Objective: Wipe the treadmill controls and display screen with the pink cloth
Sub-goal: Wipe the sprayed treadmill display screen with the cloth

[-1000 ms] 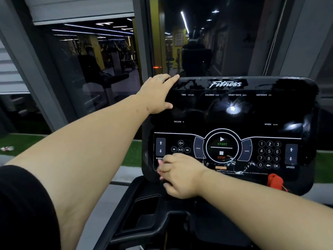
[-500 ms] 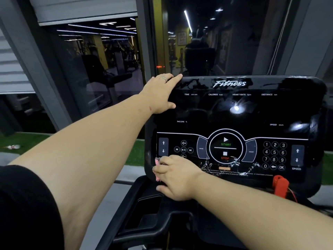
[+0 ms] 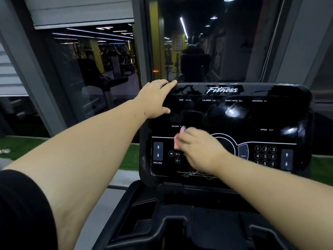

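- My left hand (image 3: pixel 155 98) rests flat, fingers straight, on the treadmill console (image 3: pixel 234 112) top corner.
- My right hand (image 3: pixel 198 148), blurred, clutches the pink cloth (image 3: pixel 177 141) against the control panel (image 3: pixel 266 156).

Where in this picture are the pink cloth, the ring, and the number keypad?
pink cloth (image 3: pixel 177 143), head view: the blurred pink edge showing past the right hand's fingers.
ring (image 3: pixel 159 84), head view: the band on a finger of the left hand.
number keypad (image 3: pixel 265 156), head view: the 5 key.
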### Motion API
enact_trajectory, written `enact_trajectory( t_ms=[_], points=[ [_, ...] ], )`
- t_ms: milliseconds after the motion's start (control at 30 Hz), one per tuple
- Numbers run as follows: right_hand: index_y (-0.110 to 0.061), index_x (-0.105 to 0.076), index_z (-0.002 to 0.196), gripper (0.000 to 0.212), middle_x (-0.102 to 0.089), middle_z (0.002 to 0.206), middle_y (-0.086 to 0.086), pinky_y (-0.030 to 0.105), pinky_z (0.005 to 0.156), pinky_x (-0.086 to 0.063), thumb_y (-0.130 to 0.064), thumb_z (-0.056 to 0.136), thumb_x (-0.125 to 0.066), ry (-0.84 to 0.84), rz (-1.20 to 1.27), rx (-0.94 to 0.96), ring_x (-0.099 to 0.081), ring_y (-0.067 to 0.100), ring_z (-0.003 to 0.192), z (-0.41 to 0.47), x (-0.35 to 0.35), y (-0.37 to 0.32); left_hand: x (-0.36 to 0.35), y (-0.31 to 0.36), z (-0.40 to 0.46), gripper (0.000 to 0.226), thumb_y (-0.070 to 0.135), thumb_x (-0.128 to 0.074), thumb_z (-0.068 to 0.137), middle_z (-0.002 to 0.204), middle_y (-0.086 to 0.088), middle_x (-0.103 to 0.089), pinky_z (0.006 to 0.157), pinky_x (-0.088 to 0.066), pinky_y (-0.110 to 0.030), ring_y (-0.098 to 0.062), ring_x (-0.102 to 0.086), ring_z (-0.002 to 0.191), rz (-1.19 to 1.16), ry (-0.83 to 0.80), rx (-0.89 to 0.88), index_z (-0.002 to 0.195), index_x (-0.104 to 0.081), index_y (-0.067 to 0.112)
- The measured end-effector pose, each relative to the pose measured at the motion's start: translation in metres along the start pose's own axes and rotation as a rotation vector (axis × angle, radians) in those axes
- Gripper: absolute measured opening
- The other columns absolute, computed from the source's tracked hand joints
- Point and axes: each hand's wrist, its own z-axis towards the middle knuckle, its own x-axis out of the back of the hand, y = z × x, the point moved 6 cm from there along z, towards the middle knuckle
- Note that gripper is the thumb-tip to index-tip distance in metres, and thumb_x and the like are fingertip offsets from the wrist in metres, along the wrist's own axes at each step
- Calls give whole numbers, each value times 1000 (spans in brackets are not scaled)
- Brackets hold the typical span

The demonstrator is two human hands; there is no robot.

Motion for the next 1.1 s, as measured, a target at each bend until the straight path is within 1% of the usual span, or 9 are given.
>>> enact_trajectory(
  t_ms=[167,233,300,367,467,533,733,933,1100],
  points=[
    [-22,-73,113,28,-65,110,-6,34,87,-54,-27,91,-57,-224,224,246,-56,23,98,-26,-11,-44,1,0,1,107,49,-79,84,164,-3,-28,125,-20,-52,-26,-23,153,-2,3,1,164,-10,30],
    [-31,-69,115,38,-58,115,-10,26,82,-49,-33,78,-78,-255,230,100,-54,17,102,-13,-1,-14,0,0,1,108,49,-79,84,164,-3,-29,125,-20,-52,-27,-24,152,-3,5,1,164,-10,30],
    [-29,-66,115,49,-53,118,-9,28,78,-54,-32,71,-86,-95,241,-106,-54,15,100,-3,9,20,0,0,1,108,49,-80,83,163,-3,-29,124,-22,-53,-27,-25,152,-1,10,0,164,-11,30],
    [-24,-65,113,20,-54,116,-8,35,74,-60,-30,94,-63,-36,261,-126,-61,15,99,-5,9,14,0,0,1,108,49,-80,83,163,-3,-29,124,-22,-53,-27,-25,152,-2,5,6,164,-11,31],
    [-21,-69,108,34,-67,102,-4,42,83,-59,-32,100,-38,-85,282,128,-66,17,90,-21,-21,-40,1,0,0,107,48,-80,83,164,-3,-28,124,-22,-52,-27,-24,153,-1,3,10,164,-11,31],
    [-16,-67,122,43,-65,116,0,42,93,-54,-27,99,-33,-114,192,291,-59,24,102,-37,-35,-61,2,1,0,107,48,-79,84,164,-3,-28,125,-21,-52,-26,-23,153,6,-1,14,164,-10,30],
    [-23,-73,117,36,-63,122,-4,34,93,-52,-31,92,-49,-95,99,381,-57,20,103,-62,-27,-20,2,6,-2,107,46,-78,86,165,-5,-25,125,-15,-53,-25,-19,154,29,-23,39,164,-7,31],
    [-18,-75,109,26,-69,106,-3,35,85,-52,-18,106,-49,194,54,288,-62,25,99,-58,-43,-56,3,13,-8,104,41,-74,92,170,-7,-14,126,-11,-53,-29,-6,158,41,-58,79,164,0,29],
    [-31,-76,104,26,-69,108,-12,34,78,-46,-34,102,-50,125,-15,299,-58,21,94,-78,-19,-14,5,23,-17,95,33,-67,98,171,-11,-3,125,-14,-53,-34,1,157,83,-50,106,164,2,28]
  ],
)
